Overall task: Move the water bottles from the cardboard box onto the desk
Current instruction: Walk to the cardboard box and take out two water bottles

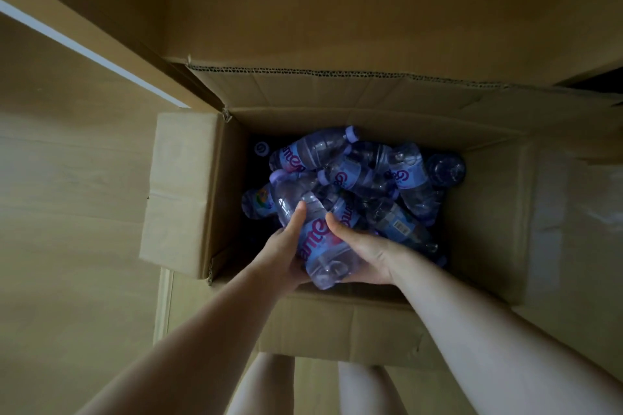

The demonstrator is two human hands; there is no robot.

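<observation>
An open cardboard box [488,212] stands on the floor below me, with several clear water bottles with purple caps and blue-pink labels piled inside [367,168]. Both hands reach into the box and hold one bottle [317,239] between them, its cap pointing away from me. My left hand [286,246] grips its left side with the thumb lying up along the bottle. My right hand [364,249] curls round its right side and base. The desk is not in view.
The box flaps are folded outward: left flap [182,192], far flap [337,91], near flap [337,327]. Light wooden floor [67,212] lies around the box. A wooden panel rises beyond the far flap [337,10]. My bare legs [313,387] show below.
</observation>
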